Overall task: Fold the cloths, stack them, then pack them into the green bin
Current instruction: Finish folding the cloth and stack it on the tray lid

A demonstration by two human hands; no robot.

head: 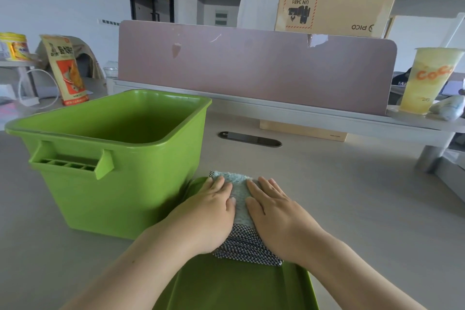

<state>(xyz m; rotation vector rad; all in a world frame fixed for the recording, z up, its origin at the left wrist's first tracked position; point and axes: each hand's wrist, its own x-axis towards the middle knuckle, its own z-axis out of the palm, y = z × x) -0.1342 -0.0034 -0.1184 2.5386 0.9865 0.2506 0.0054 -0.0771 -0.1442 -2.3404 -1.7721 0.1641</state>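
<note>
**Cloth stack under both hands, beside the bin**

Nearest, we list a green lid (239,289), flat on the counter (352,196). On its far end lies the stack: checked cloth (247,246) below, blue cloth (239,191) on top. Our left hand (208,209) and right hand (279,214) press flat on the stack, fingers straight, gripping nothing. Just left stands the bin (120,184), upright, top open. Farther: cable port (250,139), pink divider (251,65), cup (425,80) at right.

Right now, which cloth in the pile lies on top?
The pale blue fluffy cloth; the black-and-white checked cloth lies beneath it, showing at the near edge.
</note>
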